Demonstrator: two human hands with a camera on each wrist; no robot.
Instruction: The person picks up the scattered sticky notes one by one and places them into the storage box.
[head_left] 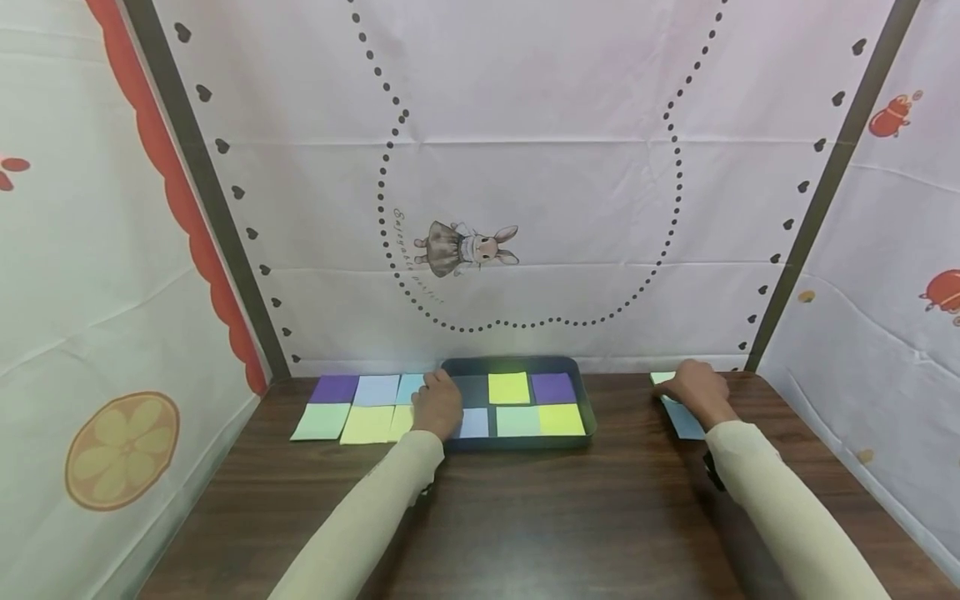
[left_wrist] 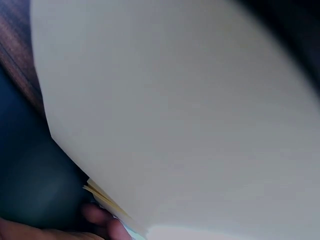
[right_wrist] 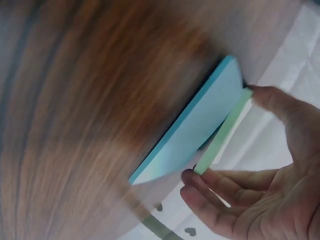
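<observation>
My right hand [head_left: 697, 392] pinches a pale green sticky note pad [right_wrist: 222, 132] by its edges, between thumb and fingertips. Beside it a light blue sticky note pad [right_wrist: 192, 125] lies on the table. My left hand [head_left: 438, 407], fingers bent, is over the left end of a dark tray [head_left: 588, 417], near another light blue pad [head_left: 408, 388]. In the left wrist view a sleeve [left_wrist: 170, 110] covers most of the picture, so whether those fingers hold anything is hidden. In the tray lie yellow [head_left: 508, 388], purple [head_left: 552, 388], pale blue [head_left: 474, 422] and mint [head_left: 517, 421] pads.
Left of the tray, purple [head_left: 333, 389], pale blue [head_left: 377, 390], mint [head_left: 320, 422] and pale yellow [head_left: 366, 425] pads lie in two rows. The brown wooden table [head_left: 570, 517] meets a printed white cloth [head_left: 525, 192] behind, with more cloth at both sides.
</observation>
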